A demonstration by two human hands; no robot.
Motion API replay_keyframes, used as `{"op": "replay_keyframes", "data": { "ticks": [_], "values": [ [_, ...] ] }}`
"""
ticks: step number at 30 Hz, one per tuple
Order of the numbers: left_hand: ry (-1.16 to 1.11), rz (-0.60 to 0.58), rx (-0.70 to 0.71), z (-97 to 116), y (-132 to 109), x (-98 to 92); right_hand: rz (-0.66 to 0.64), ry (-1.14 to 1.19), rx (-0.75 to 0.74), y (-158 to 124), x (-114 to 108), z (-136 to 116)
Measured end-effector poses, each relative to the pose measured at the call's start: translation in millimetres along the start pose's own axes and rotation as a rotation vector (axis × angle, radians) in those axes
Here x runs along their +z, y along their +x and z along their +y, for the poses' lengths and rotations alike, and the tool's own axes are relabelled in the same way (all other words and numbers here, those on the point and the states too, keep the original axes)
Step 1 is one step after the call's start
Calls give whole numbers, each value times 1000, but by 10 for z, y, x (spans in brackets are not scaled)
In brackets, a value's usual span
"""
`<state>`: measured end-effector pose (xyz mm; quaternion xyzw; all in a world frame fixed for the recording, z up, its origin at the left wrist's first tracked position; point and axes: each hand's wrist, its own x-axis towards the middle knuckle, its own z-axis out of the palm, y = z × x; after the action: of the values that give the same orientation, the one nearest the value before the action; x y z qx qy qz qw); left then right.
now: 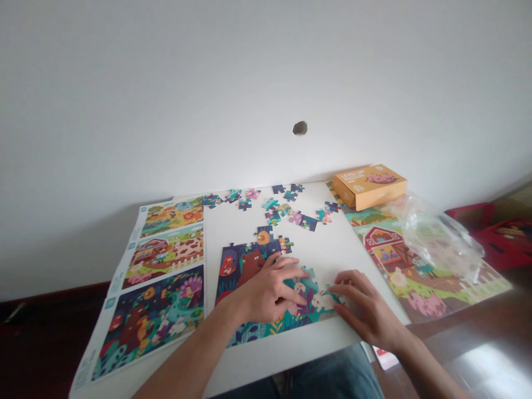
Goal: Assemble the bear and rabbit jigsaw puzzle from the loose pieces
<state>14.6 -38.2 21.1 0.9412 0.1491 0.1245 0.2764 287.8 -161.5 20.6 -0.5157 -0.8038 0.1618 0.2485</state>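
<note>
A partly joined jigsaw puzzle [249, 332] lies on the white table, showing a bear, rabbits and plants. My left hand [272, 291] rests across its middle, fingers spread flat on the pieces and hiding part of the picture. At the puzzle's right edge, my right hand [366, 302] has its thumb and fingertips around a puzzle piece [341, 299] beside the white rabbit; the fingers partly cover it. Whether that piece is locked in, I cannot tell. Loose puzzle pieces [308, 223] lie scattered beyond the puzzle, near the wall.
A picture sheet [166, 288] with three printed scenes lies at the left. To the right are an orange puzzle box [374, 188], a farm picture [428, 277] and a clear plastic bag [440, 238]. Behind the table rises a white wall [208, 100]; a red box [502, 244] stands far right.
</note>
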Motion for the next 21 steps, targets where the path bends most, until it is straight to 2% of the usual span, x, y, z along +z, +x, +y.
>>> {"op": "replay_keyframes", "data": {
  "ticks": [14, 21],
  "values": [
    [-30, -8, 23, -24, 3, -5, -47, -43, 50, 48, 28, -14],
    [-57, -63, -43, 22, 9, -83, -33, -30, 88, 279, 19, 11]
  ]
}}
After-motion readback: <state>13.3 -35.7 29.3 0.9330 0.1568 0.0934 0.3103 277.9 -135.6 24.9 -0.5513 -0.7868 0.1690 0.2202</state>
